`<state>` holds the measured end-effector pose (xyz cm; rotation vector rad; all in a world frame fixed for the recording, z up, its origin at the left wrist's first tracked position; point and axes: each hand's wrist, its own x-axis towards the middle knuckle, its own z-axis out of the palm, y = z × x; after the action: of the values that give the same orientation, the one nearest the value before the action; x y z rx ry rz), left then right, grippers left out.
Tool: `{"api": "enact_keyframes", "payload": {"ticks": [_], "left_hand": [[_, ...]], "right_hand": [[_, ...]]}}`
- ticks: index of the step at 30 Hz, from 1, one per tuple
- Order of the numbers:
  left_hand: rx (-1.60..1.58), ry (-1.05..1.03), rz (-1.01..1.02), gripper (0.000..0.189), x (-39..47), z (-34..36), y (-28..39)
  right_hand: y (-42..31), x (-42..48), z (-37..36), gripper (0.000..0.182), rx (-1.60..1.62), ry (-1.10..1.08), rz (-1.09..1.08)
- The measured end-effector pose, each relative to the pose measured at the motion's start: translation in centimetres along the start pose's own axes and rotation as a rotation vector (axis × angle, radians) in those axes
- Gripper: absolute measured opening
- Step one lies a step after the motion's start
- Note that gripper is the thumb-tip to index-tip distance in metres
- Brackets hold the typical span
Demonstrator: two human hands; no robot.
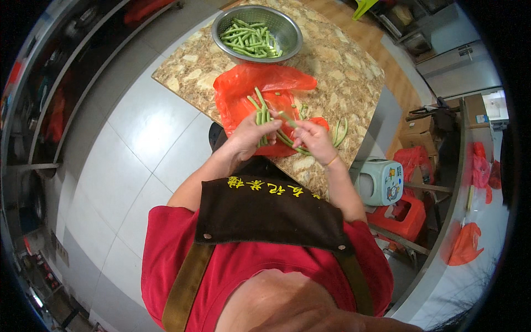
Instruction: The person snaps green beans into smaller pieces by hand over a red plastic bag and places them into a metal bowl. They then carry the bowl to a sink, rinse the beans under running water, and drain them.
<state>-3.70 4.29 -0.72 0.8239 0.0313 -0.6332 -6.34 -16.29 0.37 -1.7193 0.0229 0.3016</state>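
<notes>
My left hand (252, 135) is closed around several long green beans (264, 118) whose ends stick out past the fingers. Between the fingertips of my right hand (310, 137) is a short piece of green bean (287, 119), slightly blurred. Both hands are over a crumpled red plastic bag (238, 89) spread on the table, with small bean ends on and beside it. More long beans (341, 132) lie on the tabletop right of the bag, and others under my right hand. Beyond the bag, a perforated metal colander (296, 39) holds many cut bean pieces (251, 39).
The stone-patterned table (344, 66) has its near edge close to my body. At the right stand a pale green plastic stool (375, 182), a red stool (408, 216) and cardboard boxes (417, 130). Dark shelves (62, 83) line the left side beyond the white floor tiles.
</notes>
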Motion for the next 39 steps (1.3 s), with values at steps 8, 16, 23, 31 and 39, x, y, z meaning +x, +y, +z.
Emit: {"api": "enact_keyframes", "payload": {"ticks": [8, 16, 23, 31, 39], "left_hand": [[-0.02, -0.033, -0.09, 0.015, 1.2, -2.0, -1.8], [-0.051, 0.025, -0.114, 0.013, -0.2, -1.1, -2.1], [-0.151, 0.292, -0.021, 0.014, 0.1, -3.1, 0.5], [-0.196, 0.402, 0.073, 0.014, 1.5, -2.5, 0.2], [0.342, 0.23, 0.55, 0.038, 8.4, -0.3, 12.7]], "right_hand": [[-1.5, -1.1, 2.6, 0.008, -0.537, -0.18, -0.458], [-6.6, -0.7, 3.3, 0.016, -0.634, 0.175, -0.728], [-0.9, 1.8, 2.0, 0.017, -0.997, 0.272, -0.427], [0.4, 2.3, 3.3, 0.015, -0.86, 0.201, -0.228], [-0.4, 1.2, 3.2, 0.015, -0.673, 0.192, -0.133]]}}
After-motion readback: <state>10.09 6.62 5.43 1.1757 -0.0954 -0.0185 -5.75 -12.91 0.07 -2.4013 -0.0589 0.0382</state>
